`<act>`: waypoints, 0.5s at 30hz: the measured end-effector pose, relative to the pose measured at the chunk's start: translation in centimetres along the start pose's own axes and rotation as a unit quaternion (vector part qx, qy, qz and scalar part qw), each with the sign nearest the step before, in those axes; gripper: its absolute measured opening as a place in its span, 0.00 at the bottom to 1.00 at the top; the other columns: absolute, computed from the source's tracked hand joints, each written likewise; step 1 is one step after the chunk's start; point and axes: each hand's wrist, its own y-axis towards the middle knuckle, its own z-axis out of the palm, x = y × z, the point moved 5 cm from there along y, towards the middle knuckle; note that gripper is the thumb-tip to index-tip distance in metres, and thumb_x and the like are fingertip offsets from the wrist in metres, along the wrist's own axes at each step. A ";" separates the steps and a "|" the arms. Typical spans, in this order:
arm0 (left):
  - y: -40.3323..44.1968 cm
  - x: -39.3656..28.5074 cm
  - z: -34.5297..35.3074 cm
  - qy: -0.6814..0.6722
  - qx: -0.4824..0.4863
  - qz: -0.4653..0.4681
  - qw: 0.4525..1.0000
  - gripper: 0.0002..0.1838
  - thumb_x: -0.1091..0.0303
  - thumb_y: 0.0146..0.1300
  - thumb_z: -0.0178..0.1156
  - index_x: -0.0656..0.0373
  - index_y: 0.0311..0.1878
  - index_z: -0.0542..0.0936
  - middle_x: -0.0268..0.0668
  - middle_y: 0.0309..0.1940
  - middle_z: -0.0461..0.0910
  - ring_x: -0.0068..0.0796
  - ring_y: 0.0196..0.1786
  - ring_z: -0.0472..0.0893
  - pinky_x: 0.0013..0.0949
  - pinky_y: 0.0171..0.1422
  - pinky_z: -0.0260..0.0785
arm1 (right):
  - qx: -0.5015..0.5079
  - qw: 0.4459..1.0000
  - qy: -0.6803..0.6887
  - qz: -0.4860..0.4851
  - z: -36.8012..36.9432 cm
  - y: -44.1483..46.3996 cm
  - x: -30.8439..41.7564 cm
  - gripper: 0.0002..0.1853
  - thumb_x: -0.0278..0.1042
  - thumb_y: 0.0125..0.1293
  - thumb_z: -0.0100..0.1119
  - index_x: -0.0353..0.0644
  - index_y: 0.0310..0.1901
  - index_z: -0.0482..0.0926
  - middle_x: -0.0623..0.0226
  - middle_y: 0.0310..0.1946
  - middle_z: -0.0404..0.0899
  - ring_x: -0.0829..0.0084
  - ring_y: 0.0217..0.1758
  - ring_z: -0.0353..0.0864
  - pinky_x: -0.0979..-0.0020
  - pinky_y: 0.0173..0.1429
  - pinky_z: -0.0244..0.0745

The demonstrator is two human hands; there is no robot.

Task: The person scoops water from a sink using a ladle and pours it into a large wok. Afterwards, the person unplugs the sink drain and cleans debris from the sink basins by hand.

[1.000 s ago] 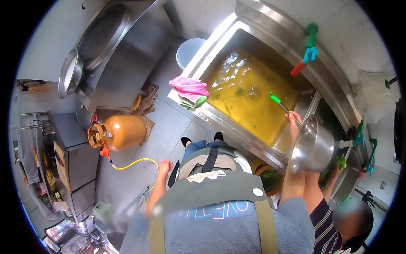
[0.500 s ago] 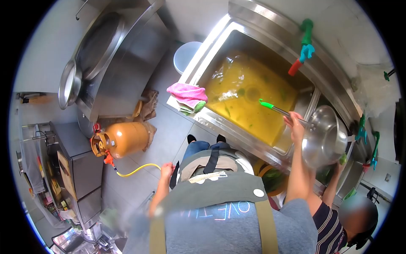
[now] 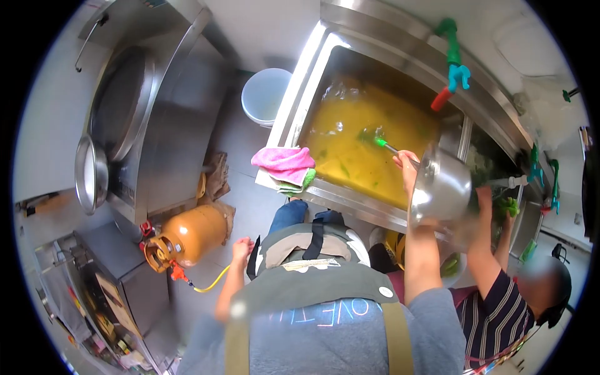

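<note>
My right hand (image 3: 407, 164) is closed round the dark handle of a utensil with a bright green tip (image 3: 380, 142). That tip is at the surface of the yellowish water (image 3: 350, 153) in the steel sink (image 3: 359, 202), where green bits float. A shiny steel bowl (image 3: 445, 184) is beside my right wrist and hides part of the forearm; what supports it I cannot make out. My left hand (image 3: 242, 250) hangs by my left side, fingers curled, with nothing visible in it. A pink cloth (image 3: 284, 164) lies over the sink's near left corner.
A co-worker (image 3: 494, 312) at the right has a hand by green vegetables (image 3: 509, 206) at another basin. Left are an orange gas cylinder (image 3: 194, 234) with a yellow hose, a steel stove (image 3: 175, 119) and a white bucket (image 3: 265, 97). A green tap (image 3: 451, 44) overhangs the sink.
The view has shifted toward the sink. My right hand has moved left with the green-tipped utensil, whose tip now meets the water. The steel bowl has shifted left and tilted differently.
</note>
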 end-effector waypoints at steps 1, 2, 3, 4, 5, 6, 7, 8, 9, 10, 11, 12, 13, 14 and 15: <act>0.9 -0.4 -0.8 -0.034 0.016 0.006 0.999 0.11 0.63 0.60 0.51 0.61 0.38 0.74 0.36 0.28 0.77 0.22 0.28 0.75 0.25 0.32 0.68 | -0.013 0.997 0.063 0.049 -0.2 -0.3 0.0 0.07 0.30 0.60 0.52 0.37 0.38 0.72 0.65 0.33 0.75 0.70 0.34 0.79 0.74 0.44 0.73; 1.4 -0.9 -1.7 -0.067 0.030 0.009 0.997 0.11 0.63 0.61 0.50 0.61 0.39 0.73 0.36 0.28 0.77 0.22 0.28 0.75 0.25 0.33 0.68 | -0.011 0.997 0.053 0.062 -0.9 -0.4 -0.3 0.06 0.29 0.60 0.51 0.38 0.37 0.72 0.64 0.33 0.75 0.68 0.35 0.79 0.73 0.44 0.74; 0.3 -4.6 -2.0 -0.015 0.034 0.019 0.999 0.10 0.63 0.61 0.51 0.60 0.37 0.74 0.35 0.27 0.77 0.21 0.28 0.75 0.22 0.32 0.67 | -0.004 0.995 0.070 0.072 -1.4 -0.8 0.3 0.07 0.29 0.60 0.51 0.38 0.38 0.71 0.64 0.34 0.75 0.67 0.35 0.79 0.71 0.44 0.74; -1.1 -8.3 -2.1 0.012 0.036 0.039 0.999 0.11 0.62 0.61 0.51 0.60 0.36 0.74 0.34 0.26 0.76 0.20 0.27 0.74 0.22 0.32 0.66 | 0.003 0.993 0.089 0.082 -1.6 -1.5 1.2 0.07 0.29 0.60 0.51 0.39 0.39 0.70 0.64 0.34 0.75 0.66 0.36 0.80 0.70 0.44 0.74; -2.6 -11.8 -2.3 0.039 0.037 0.057 0.997 0.11 0.62 0.60 0.52 0.61 0.35 0.75 0.33 0.25 0.76 0.19 0.27 0.74 0.21 0.31 0.65 | -0.003 0.990 0.105 0.093 -1.6 -2.6 2.1 0.08 0.29 0.60 0.51 0.39 0.40 0.70 0.64 0.35 0.75 0.65 0.37 0.79 0.69 0.45 0.73; -3.8 -15.2 -2.4 0.065 0.038 0.078 0.994 0.11 0.62 0.60 0.52 0.61 0.34 0.75 0.32 0.24 0.76 0.17 0.27 0.73 0.20 0.31 0.65 | -0.010 0.987 0.122 0.102 -1.7 -3.9 3.1 0.08 0.30 0.60 0.51 0.40 0.40 0.69 0.63 0.35 0.74 0.63 0.37 0.79 0.68 0.46 0.73; -5.0 -18.4 -2.2 0.062 0.069 0.122 0.988 0.11 0.62 0.60 0.53 0.61 0.33 0.76 0.31 0.24 0.75 0.16 0.27 0.73 0.19 0.31 0.64 | -0.016 0.984 0.139 0.111 -1.8 -5.0 3.3 0.09 0.30 0.60 0.51 0.40 0.41 0.68 0.63 0.36 0.74 0.62 0.38 0.79 0.67 0.46 0.73; -6.4 -21.2 -1.9 0.058 0.100 0.163 0.980 0.11 0.62 0.59 0.54 0.60 0.32 0.77 0.30 0.23 0.75 0.15 0.27 0.72 0.19 0.31 0.63 | -0.041 0.981 0.158 0.107 -2.2 -5.9 2.9 0.09 0.30 0.60 0.51 0.40 0.41 0.68 0.63 0.36 0.74 0.61 0.39 0.79 0.66 0.47 0.72; -7.6 -23.6 -1.1 0.052 0.133 0.202 0.969 0.11 0.62 0.59 0.55 0.60 0.31 0.77 0.29 0.22 0.74 0.13 0.26 0.71 0.18 0.30 0.62 | -0.067 0.977 0.174 0.103 -3.0 -7.0 2.6 0.10 0.30 0.60 0.51 0.40 0.42 0.68 0.62 0.37 0.73 0.59 0.40 0.78 0.65 0.48 0.72; -8.5 -25.7 -0.3 0.054 0.152 0.211 0.964 0.11 0.62 0.59 0.55 0.61 0.31 0.78 0.28 0.22 0.74 0.14 0.26 0.71 0.18 0.31 0.62 | -0.091 0.972 0.192 0.098 -3.6 -7.9 2.3 0.10 0.30 0.60 0.51 0.39 0.42 0.67 0.62 0.37 0.73 0.58 0.41 0.78 0.64 0.49 0.71; -9.3 -27.8 0.7 0.058 0.169 0.220 0.959 0.11 0.62 0.58 0.55 0.61 0.32 0.78 0.27 0.22 0.73 0.14 0.26 0.70 0.19 0.31 0.62 | -0.113 0.969 0.196 0.101 -3.9 -8.8 2.2 0.10 0.30 0.60 0.51 0.38 0.42 0.67 0.60 0.39 0.72 0.56 0.42 0.77 0.63 0.51 0.70; -9.8 -29.4 2.3 0.060 0.188 0.228 0.953 0.12 0.62 0.58 0.56 0.62 0.32 0.79 0.26 0.21 0.73 0.14 0.26 0.70 0.19 0.31 0.62 | -0.125 0.967 0.199 0.099 -4.5 -9.7 2.1 0.11 0.30 0.60 0.51 0.38 0.42 0.67 0.60 0.39 0.72 0.56 0.42 0.77 0.63 0.51 0.70; -10.3 -31.3 4.0 0.074 0.214 0.284 0.932 0.12 0.62 0.58 0.56 0.62 0.33 0.78 0.26 0.21 0.74 0.16 0.26 0.70 0.21 0.32 0.63 | -0.135 0.965 0.206 0.095 -4.9 -10.3 2.0 0.11 0.30 0.60 0.51 0.37 0.43 0.67 0.60 0.39 0.72 0.56 0.42 0.77 0.63 0.51 0.70; -10.7 -33.0 5.9 0.087 0.239 0.338 0.906 0.12 0.62 0.57 0.56 0.63 0.34 0.78 0.27 0.21 0.74 0.17 0.26 0.71 0.22 0.32 0.63 | -0.145 0.962 0.212 0.094 -5.2 -10.8 1.8 0.11 0.30 0.60 0.51 0.37 0.43 0.67 0.59 0.38 0.72 0.57 0.42 0.77 0.63 0.51 0.70; -11.0 -34.1 8.2 0.105 0.256 0.402 0.873 0.12 0.63 0.57 0.56 0.63 0.34 0.78 0.30 0.21 0.74 0.21 0.26 0.71 0.25 0.33 0.64 | -0.158 0.960 0.210 0.092 -5.7 -11.6 1.9 0.11 0.30 0.60 0.51 0.36 0.43 0.67 0.59 0.38 0.72 0.57 0.41 0.77 0.63 0.50 0.71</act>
